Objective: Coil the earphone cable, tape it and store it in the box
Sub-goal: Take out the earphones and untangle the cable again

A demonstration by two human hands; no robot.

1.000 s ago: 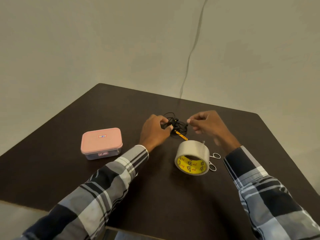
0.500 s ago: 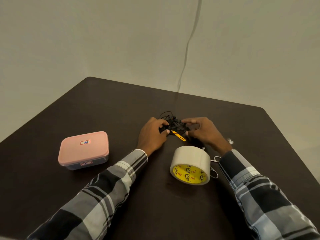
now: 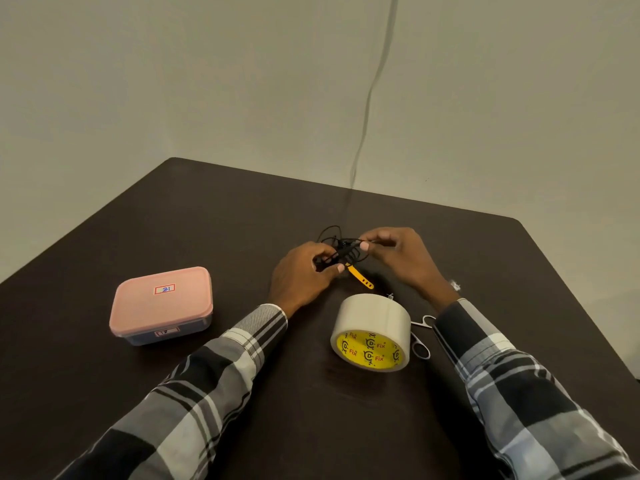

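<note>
Table: dark brown, flat-topped table (image 3: 207, 393), matte, carries everything; its far corner points away beyond the grip.
Sleeves: black, grey and white plaid shirt sleeves (image 3: 221, 368) run in from the near edge, one to each wrist.
Box: pink-lidded rectangular plastic box (image 3: 162, 304) with a clear base, lid on, small sticker on top. Sits well to the left of the grip, apart from both hands.
Tape: wide roll of pale beige packing tape (image 3: 372, 329) with a yellow printed core, lying tilted on its side, nearer the person than the grip, between the two forearms.
Scissors: small metal scissors (image 3: 420, 337), only the finger loops show, just right of the tape roll and partly behind it.
Left hand: left hand (image 3: 301, 280), fingers curled, thumb and fingers pinching the lower left end of the cable bundle. Knuckles toward the camera.
Right hand: right hand (image 3: 403, 258), thumb and forefinger pressed together on a strand at the upper right of the bundle; other fingers curled loosely.
Cable: thin black earphone cable (image 3: 341, 249), a loose tangle of loops held between the two hands, just above the table. One loop arcs up on the far side of the grip.
Tag: small orange flat strap with holes (image 3: 360, 278), angling down from the bundle toward the tape roll. Whether it touches the table, cannot tell.
</note>
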